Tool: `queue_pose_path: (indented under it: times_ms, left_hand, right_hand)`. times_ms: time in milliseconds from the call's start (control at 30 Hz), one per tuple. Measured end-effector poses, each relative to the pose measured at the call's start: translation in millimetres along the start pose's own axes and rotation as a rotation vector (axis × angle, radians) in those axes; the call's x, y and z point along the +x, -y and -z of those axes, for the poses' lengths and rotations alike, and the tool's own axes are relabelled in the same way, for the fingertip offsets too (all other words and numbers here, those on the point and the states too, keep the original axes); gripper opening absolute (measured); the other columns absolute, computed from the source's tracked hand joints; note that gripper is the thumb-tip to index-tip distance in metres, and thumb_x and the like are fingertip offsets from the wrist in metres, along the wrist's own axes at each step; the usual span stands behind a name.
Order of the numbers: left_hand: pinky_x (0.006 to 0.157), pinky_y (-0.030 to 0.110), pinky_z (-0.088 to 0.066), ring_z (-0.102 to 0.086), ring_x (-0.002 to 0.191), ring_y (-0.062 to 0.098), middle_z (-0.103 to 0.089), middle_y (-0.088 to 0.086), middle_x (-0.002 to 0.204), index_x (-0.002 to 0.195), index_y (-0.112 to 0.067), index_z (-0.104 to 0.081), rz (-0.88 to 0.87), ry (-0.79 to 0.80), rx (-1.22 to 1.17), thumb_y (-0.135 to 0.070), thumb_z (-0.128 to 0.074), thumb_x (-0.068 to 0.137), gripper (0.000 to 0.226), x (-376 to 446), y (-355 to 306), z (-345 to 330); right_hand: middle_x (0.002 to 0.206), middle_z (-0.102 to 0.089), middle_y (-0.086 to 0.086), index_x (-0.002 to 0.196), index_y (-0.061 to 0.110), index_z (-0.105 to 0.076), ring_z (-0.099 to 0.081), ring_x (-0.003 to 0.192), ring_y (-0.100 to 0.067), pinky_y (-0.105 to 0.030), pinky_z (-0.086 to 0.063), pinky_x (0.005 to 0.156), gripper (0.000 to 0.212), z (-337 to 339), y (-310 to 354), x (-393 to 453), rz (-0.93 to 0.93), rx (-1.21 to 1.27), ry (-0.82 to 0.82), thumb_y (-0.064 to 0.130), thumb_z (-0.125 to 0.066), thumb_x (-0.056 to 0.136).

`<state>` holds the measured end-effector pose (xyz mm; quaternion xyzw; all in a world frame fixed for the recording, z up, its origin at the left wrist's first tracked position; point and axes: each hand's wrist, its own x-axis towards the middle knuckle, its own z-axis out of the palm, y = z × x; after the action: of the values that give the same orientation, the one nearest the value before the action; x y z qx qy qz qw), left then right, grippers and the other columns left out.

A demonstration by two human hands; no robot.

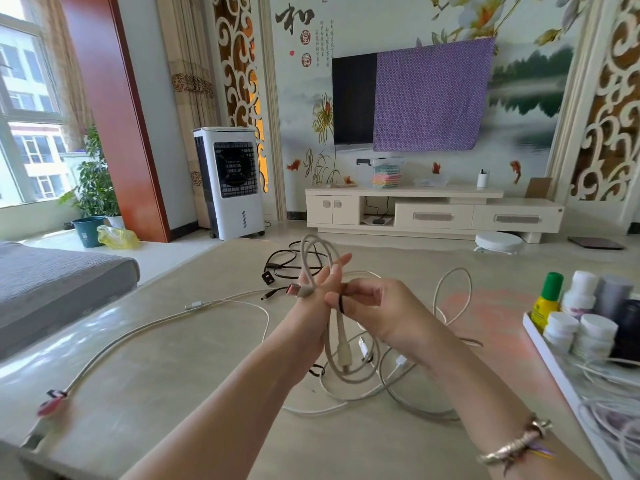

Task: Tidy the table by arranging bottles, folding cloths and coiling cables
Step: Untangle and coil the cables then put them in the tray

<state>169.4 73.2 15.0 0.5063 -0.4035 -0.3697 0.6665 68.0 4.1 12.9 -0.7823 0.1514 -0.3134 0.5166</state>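
Note:
A beige cable (313, 252) is looped around my left hand (320, 289), which is raised over the table with its fingers pointing up; a USB plug sticks out beside the thumb. My right hand (372, 306) pinches the same cable close to the left hand, with a small black band around one finger. More of the beige cable hangs down below the hands. Several white cables (388, 389) lie tangled on the table beneath my arms. A silver braided cable (145, 329) runs to the left. A black cable (287, 263) lies farther back.
A white tray (550, 358) at the right edge holds several bottles (585, 327), white-capped and one yellow with a green cap, plus loose white cables. The beige table (173, 375) ends near a grey sofa (52, 282) at left. A pink patch marks the table's right side.

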Motion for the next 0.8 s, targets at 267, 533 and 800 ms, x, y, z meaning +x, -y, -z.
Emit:
queue_pose_path:
  times_ms: [267,533,800]
  left_hand:
    - [0.112,0.045,-0.014,-0.029,0.126,0.019,-0.038,-0.010,0.131,0.092,-0.043,-0.049,-0.049,-0.144,0.826,-0.080,-0.027,0.082,0.045,3.1,3.3,9.0]
    - [0.089,0.020,-0.047,-0.052,0.083,0.010,-0.058,-0.002,0.098,0.114,-0.018,-0.058,0.225,0.288,0.524,-0.087,-0.039,0.066,0.086,-5.0,-10.2,22.7]
    - [0.113,0.049,-0.030,-0.045,0.132,0.027,-0.051,0.004,0.141,0.135,-0.019,-0.052,0.159,0.590,0.121,-0.075,-0.063,0.066,0.090,3.2,-31.4,73.9]
  right_hand:
    - [0.118,-0.068,-0.006,0.119,0.008,-0.065,-0.061,0.102,-0.015,-0.028,-0.038,0.091,0.066,2.7,-6.3,-9.3,-0.196,0.152,0.169,0.051,-0.064,0.070]
    - [0.081,-0.065,0.006,0.105,0.010,-0.065,-0.059,0.077,-0.005,-0.024,-0.040,0.076,0.032,-3.7,-8.0,-13.8,-0.265,0.389,0.368,0.025,-0.069,0.077]
    - [0.074,-0.061,-0.004,0.096,0.001,-0.066,-0.055,0.066,-0.011,-0.026,-0.040,0.073,0.020,5.7,4.9,-16.7,-0.144,0.123,0.185,0.012,-0.068,0.079]
